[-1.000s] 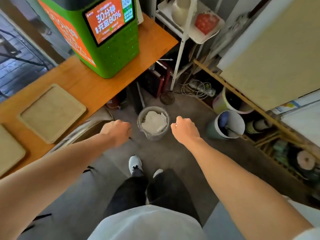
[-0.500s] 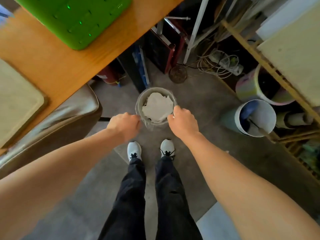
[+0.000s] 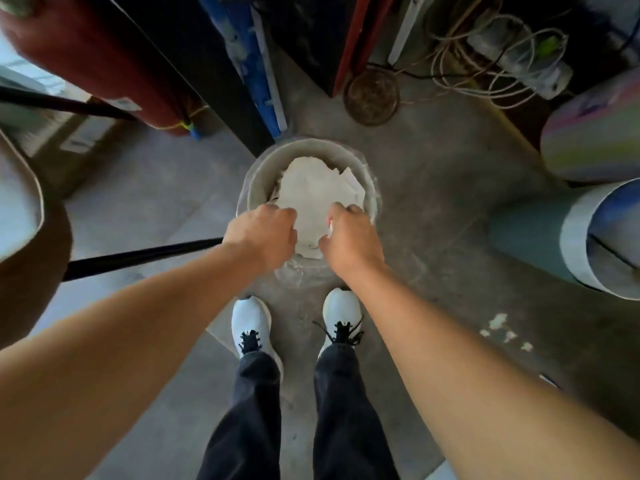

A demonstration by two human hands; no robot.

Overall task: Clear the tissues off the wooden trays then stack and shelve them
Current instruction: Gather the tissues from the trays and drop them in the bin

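Observation:
A round grey bin [image 3: 313,144] stands on the concrete floor just in front of my white shoes [image 3: 250,323], with crumpled white tissues [image 3: 311,188] piled inside. Both hands are over its near edge. My left hand [image 3: 259,233] is curled knuckles-up at the near-left rim, and its fingertips are hidden underneath. My right hand [image 3: 349,237] is curled at the near-right rim, with a bit of white tissue showing between thumb and fingers. No wooden tray is in view.
A red cylinder [image 3: 86,64] and dark panels stand behind the bin at left. A brown disc [image 3: 372,97] and tangled cables [image 3: 485,57] lie behind it. Two tubs [image 3: 588,244] sit at right, a chair seat [image 3: 20,202] and black rod [image 3: 138,258] at left.
My head has dropped closer over the bin, so the table and trays have left the view. Both hands moved forward from beside the bin to over its tissues.

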